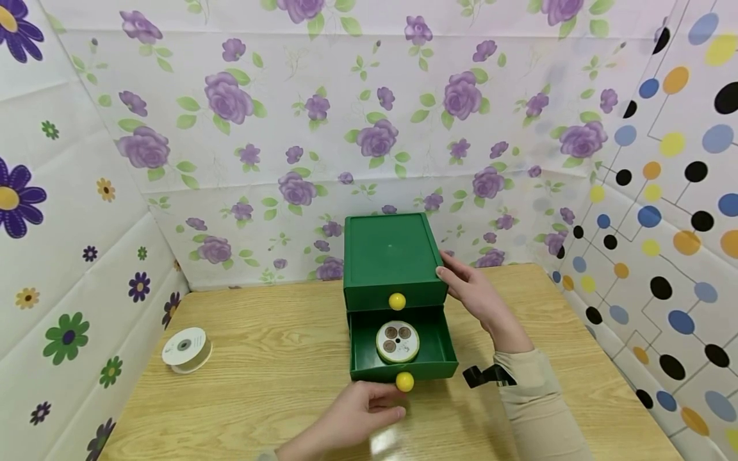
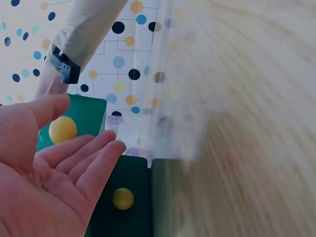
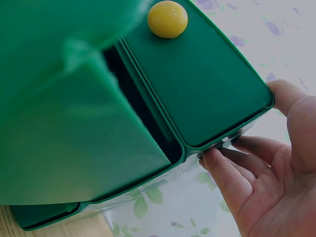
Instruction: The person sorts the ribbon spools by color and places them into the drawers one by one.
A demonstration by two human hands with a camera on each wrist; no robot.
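Observation:
A green drawer cabinet [image 1: 392,250] stands at the back of the table, one drawer [image 1: 360,365] pulled out. Inside lies a spool [image 1: 398,342] with a white face, three brown round patches and a yellowish rim. At that drawer's front, my left hand [image 1: 366,413] has its fingers by the yellow knob [image 1: 405,382]; in the left wrist view this knob [image 2: 62,130] shows between thumb and loosely extended fingers. My right hand [image 1: 475,294] rests against the cabinet's right side, thumb at the top edge. The right wrist view shows its fingers [image 3: 229,180] touching the side wall.
A white spool [image 1: 187,350] sits at the left on the wooden table [image 1: 271,358]. The closed top drawer has its own yellow knob [image 1: 397,301]. Behind the cabinet is a flowered sheet [image 1: 277,128], with a dotted sheet [image 1: 663,224] on the right.

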